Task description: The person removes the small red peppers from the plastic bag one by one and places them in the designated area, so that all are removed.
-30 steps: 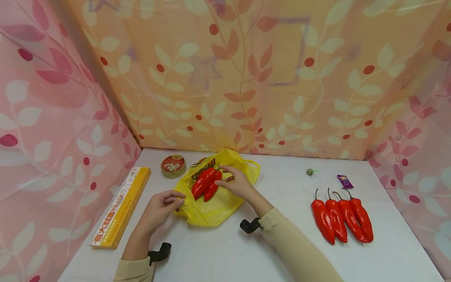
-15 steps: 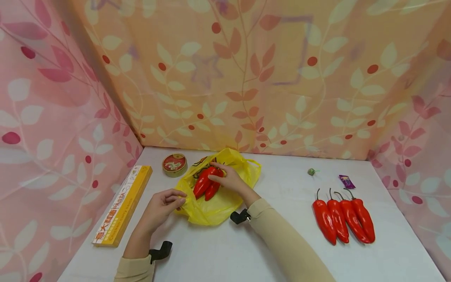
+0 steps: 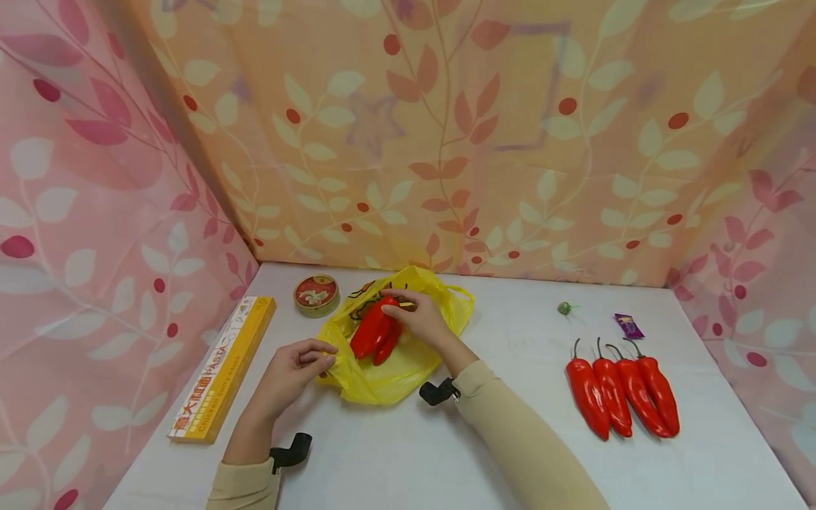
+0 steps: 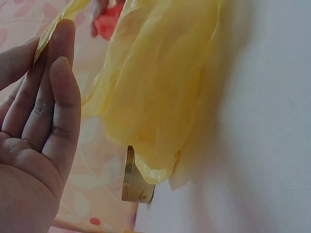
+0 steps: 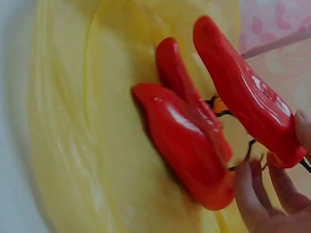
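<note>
A yellow plastic bag [image 3: 395,386] lies spread at mid-table, its mouth toward the person. My left hand [image 3: 290,375] pinches the bag's left edge between thumb and fingers, as the left wrist view shows with the hand [image 4: 41,121]. My right hand [image 3: 426,322] reaches over the bag and holds a long red pepper [image 5: 248,97] by its stem end, between thumb and fingertips. That pepper is raised over two more red peppers in the bag, a plump one [image 5: 180,141] and a slimmer one [image 5: 170,60] partly behind it.
Several red peppers [image 3: 621,397] lie in a row on the right. Behind them are a purple packet [image 3: 628,326] and a small green item [image 3: 564,308]. A round tin [image 3: 316,296] and a yellow pasta box [image 3: 223,372] stand left of the bag. Patterned cloth encloses the table.
My right hand has moved left over the peppers and taken hold of one by its stem end, raising it slightly. My left hand stays on the bag's edge.
</note>
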Demonstrator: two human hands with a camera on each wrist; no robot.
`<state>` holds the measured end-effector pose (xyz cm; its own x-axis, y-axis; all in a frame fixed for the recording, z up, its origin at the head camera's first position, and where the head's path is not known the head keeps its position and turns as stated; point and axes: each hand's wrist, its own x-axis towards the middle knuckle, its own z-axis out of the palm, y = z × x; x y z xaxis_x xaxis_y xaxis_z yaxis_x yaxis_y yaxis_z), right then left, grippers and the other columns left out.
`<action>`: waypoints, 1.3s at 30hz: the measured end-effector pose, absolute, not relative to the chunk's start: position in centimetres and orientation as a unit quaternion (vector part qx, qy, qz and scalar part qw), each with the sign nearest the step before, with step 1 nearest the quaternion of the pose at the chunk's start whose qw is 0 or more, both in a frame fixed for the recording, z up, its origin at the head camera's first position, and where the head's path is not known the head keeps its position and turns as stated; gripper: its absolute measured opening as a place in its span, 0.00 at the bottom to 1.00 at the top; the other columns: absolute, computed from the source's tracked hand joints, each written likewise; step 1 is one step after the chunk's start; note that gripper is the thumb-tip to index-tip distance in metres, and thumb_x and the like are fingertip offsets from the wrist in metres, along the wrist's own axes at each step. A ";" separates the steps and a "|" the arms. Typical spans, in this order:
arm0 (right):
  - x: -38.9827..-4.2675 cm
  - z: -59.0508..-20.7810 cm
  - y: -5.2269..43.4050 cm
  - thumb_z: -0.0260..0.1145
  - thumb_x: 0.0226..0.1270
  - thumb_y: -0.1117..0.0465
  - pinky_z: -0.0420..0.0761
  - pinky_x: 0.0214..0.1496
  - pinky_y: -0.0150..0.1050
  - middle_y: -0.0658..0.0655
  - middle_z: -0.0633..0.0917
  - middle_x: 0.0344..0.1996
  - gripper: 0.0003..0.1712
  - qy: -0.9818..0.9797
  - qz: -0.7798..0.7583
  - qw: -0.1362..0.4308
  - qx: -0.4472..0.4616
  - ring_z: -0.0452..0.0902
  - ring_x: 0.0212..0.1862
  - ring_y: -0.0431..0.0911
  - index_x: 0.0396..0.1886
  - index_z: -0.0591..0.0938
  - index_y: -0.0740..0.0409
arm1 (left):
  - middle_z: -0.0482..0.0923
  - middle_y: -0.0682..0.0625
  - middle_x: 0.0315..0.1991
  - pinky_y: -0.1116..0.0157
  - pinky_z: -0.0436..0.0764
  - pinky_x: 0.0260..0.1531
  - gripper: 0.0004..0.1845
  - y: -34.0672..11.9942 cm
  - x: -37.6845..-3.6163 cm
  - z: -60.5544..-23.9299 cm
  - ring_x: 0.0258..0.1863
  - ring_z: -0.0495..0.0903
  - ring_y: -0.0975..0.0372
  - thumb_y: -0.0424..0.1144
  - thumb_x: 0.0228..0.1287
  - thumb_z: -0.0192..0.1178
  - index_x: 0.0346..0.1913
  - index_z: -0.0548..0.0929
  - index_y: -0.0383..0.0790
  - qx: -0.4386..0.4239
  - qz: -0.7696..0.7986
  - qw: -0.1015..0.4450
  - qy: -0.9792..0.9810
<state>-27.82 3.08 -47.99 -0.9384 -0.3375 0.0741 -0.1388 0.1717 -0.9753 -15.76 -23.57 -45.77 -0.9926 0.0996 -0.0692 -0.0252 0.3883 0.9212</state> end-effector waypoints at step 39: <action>-18.7 -44.4 19.7 0.72 0.66 0.49 0.87 0.46 0.45 0.59 0.79 0.63 0.35 0.856 -0.505 0.033 -0.109 0.82 0.55 0.56 0.72 0.72 0.40 | 0.88 0.48 0.36 0.59 0.85 0.43 0.15 -23.5 -15.8 -45.8 0.37 0.83 0.55 0.48 0.67 0.67 0.50 0.85 0.42 0.018 0.552 0.068 0.831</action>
